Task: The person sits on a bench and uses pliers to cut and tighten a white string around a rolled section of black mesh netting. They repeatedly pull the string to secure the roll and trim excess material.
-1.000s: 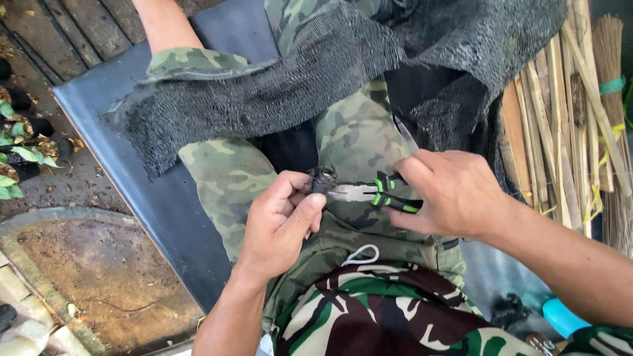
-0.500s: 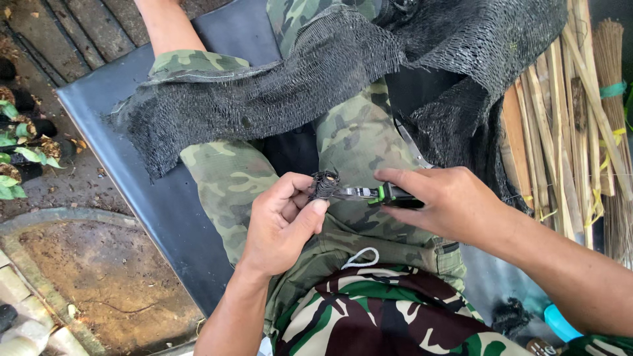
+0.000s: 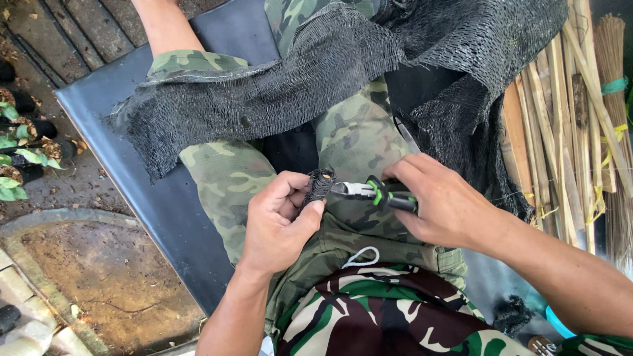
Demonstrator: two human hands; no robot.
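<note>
Left of frame: potted seedlings (image 3: 16,155) are sitting on the ground beside a dark bench (image 3: 132,171). A person in camouflage trousers is sitting on the bench, with black shade net (image 3: 264,92) draping across the thighs.

Left hand (image 3: 280,224) is pinching a small rolled wad of net (image 3: 321,184) between thumb and fingertips, grip clenched on it, just above the lap between the thighs. Right hand (image 3: 438,204) is wrapping around the green-and-black handles of pliers (image 3: 369,192), grip closed on them. Cannot tell whether the pliers' nose is biting the wad or only touching it; the tip is meeting the wad's right side.

Pliers' long axis is lying near horizontal across the lap, nose pointing left toward the wad, handles running right into the palm. The wad is standing roughly upright, crosswise to the pliers.

Risks, as a judgement: the nose is working very close to the left thumb and fingertips, so a slip off the soft mesh could nip skin. A loose pinch could let the wad unroll or drop into the lap. The tool is also pointing over the thigh, so a hard push could jab the leg.

Far right: bamboo slats (image 3: 560,132) and a bundle of thin sticks (image 3: 616,99) are leaning beside the bench.
</note>
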